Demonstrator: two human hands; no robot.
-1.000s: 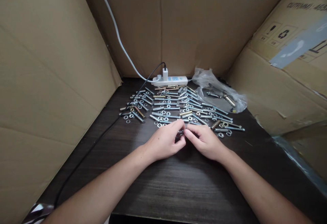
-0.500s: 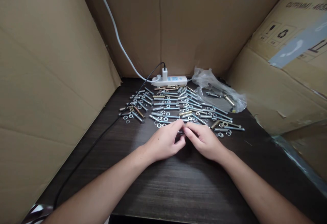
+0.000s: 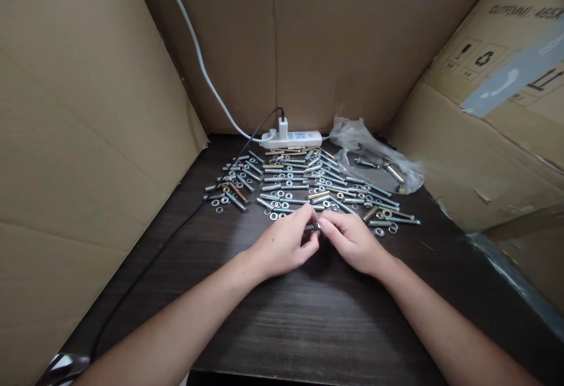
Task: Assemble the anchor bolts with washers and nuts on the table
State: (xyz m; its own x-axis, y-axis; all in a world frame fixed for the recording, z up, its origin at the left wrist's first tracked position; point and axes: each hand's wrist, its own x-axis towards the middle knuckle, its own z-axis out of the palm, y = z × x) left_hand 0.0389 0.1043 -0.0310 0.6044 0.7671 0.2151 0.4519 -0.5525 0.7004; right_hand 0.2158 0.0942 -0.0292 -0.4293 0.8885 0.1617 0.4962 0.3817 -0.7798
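My left hand (image 3: pixel 282 242) is closed around a small dark metal expansion bolt (image 3: pixel 312 227), which shows in part between thumb and fingers. From the other side, my right hand (image 3: pixel 355 242) pinches the bolt's right end. Its tip is mostly hidden by those fingers. Both hands meet low over the dark table, just in front of many loose bolts, metal sleeves, nuts and washers. Near the left hand lie a washer (image 3: pixel 274 217) and a long bolt (image 3: pixel 235 201). To the right of the right hand are a nut (image 3: pixel 379 232) and a brass-coloured sleeve (image 3: pixel 370 214).
Behind the hardware stands a white power strip (image 3: pixel 291 139) with a plugged-in charger (image 3: pixel 283 127). A black cable (image 3: pixel 163 247) crosses the table on the left. At the back right lies a clear plastic bag (image 3: pixel 409 174) holding bolts. Cardboard walls (image 3: pixel 88 110) enclose three sides.
The fingertips of my right hand have shifted slightly, and more of the bolt's end now shows between the hands. The loose hardware lies as before.
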